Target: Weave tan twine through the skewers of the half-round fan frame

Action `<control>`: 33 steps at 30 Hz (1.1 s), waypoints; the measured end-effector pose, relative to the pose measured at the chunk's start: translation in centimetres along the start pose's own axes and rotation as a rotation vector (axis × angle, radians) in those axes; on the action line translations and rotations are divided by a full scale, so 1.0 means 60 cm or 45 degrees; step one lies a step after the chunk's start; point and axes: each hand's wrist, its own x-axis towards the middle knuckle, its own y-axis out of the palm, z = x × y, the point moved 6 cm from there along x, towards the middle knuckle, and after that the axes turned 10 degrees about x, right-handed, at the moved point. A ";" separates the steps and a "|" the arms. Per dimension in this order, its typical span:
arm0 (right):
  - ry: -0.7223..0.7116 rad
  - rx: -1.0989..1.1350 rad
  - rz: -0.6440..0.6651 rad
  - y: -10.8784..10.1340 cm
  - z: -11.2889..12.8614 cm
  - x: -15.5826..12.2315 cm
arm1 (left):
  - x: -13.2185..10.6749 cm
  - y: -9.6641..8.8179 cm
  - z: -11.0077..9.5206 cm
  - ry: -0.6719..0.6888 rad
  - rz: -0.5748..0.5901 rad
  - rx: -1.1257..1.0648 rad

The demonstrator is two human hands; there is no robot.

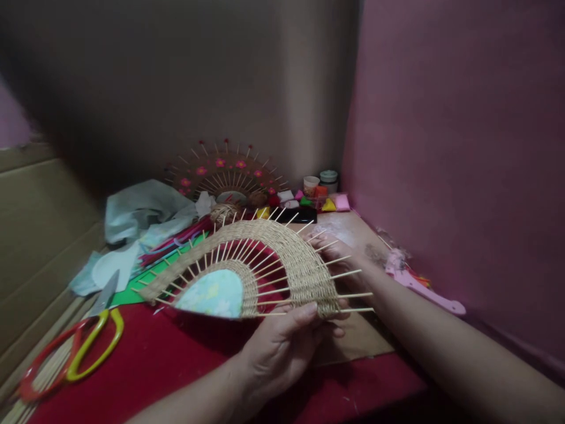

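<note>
A half-round woven fan (304,259) of tan cord on thin wooden sticks is held tilted above the table. Its small inner half circle carries a light blue floral fabric patch (212,294). My left hand (286,341) grips the fan's lower right edge, thumb on the front and fingers underneath. Behind the right side of the fan is my right hand (326,244), mostly covered by the weave and sticks; its fingers are blurred, and I cannot see whether they touch the fan.
Scissors (95,335) with red and yellow handles lie at the left. Behind are a green sheet (145,280), grey cloth (145,206), a twine ball (225,213) and a flower-decorated fan (220,168). A pink glue gun (419,285) sits right, beside the wall (463,147).
</note>
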 end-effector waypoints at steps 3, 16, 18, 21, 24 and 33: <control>-0.043 0.037 -0.085 0.004 -0.006 -0.016 | 0.002 0.000 -0.004 0.030 0.012 0.028; -0.259 0.022 -0.125 0.029 0.005 -0.050 | -0.007 0.004 0.035 -0.305 0.018 -0.103; -0.247 0.002 -0.154 0.022 0.003 -0.048 | -0.029 0.021 0.052 -0.550 0.149 0.023; -0.250 -0.017 -0.213 0.009 -0.001 -0.041 | -0.061 0.036 0.042 -0.692 0.271 0.460; -0.214 -0.007 -0.191 0.006 -0.005 -0.037 | -0.061 0.040 -0.015 -0.544 0.270 0.807; -0.199 -0.002 -0.074 0.014 -0.002 -0.042 | 0.008 -0.040 -0.192 0.659 -0.467 2.725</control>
